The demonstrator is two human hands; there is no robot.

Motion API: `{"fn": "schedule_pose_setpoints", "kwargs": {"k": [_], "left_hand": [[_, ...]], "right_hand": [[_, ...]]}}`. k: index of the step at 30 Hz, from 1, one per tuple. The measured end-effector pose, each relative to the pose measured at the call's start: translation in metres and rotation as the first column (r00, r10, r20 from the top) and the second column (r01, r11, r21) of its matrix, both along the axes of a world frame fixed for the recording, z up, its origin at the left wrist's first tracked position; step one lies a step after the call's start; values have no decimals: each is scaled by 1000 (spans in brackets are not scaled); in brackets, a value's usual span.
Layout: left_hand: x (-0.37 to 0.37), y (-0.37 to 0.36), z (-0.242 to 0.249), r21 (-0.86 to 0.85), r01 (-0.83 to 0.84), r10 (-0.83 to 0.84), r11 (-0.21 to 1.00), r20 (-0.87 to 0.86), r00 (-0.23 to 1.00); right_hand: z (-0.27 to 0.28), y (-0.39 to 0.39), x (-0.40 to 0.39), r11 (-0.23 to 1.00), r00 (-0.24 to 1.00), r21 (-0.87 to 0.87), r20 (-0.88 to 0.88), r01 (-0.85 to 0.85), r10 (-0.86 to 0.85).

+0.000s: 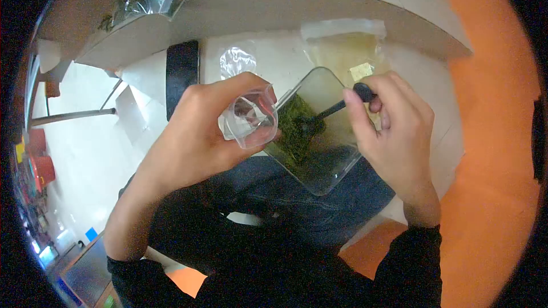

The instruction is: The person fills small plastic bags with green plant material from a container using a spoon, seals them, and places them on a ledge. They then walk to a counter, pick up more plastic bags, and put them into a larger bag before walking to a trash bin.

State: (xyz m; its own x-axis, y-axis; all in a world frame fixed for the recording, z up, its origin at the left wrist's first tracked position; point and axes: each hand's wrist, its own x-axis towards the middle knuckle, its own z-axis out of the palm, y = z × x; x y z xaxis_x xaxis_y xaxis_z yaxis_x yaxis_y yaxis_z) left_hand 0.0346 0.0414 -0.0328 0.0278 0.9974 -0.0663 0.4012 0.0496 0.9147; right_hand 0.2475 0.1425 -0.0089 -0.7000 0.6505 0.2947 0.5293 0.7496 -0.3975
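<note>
— How do the fingers hold?
— The left hand (197, 128) curves its fingers around a small clear bag (249, 120), its mouth open. The right hand (399, 128) has its fingers closed on a black spoon (334, 109).
— And farther out?
— The spoon's head is in dark green dry flakes (294, 128), inside the clear tray (321, 189).
— What is good handling?
— I think: small loads, spoon level, bag mouth round and close above the tray.

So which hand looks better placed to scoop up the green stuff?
Probably the right hand: it grips the black spoon, whose head lies in the green stuff. The left hand is busy holding a clear bag.
</note>
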Motion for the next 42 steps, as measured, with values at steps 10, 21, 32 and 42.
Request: {"fn": "schedule_pose_setpoints", "kwargs": {"k": [10, 21, 32, 42], "left_hand": [[8, -2, 5, -50, -112, 111, 992, -22, 994], [10, 2, -27, 135, -105, 121, 985, -113, 986], [4, -7, -32, 313, -160, 188, 936, -62, 980], [-12, -18, -8, 539, -145, 265, 830, -152, 952]], "right_hand": [[23, 3, -2, 845, 869, -313, 105, -433, 484], [-1, 2, -18, 735, 848, -581, 139, -348, 512], [3, 11, 4, 575, 998, -818, 53, 33, 18], [-13, 18, 71, 465, 838, -882, -309, -76, -450]]}}
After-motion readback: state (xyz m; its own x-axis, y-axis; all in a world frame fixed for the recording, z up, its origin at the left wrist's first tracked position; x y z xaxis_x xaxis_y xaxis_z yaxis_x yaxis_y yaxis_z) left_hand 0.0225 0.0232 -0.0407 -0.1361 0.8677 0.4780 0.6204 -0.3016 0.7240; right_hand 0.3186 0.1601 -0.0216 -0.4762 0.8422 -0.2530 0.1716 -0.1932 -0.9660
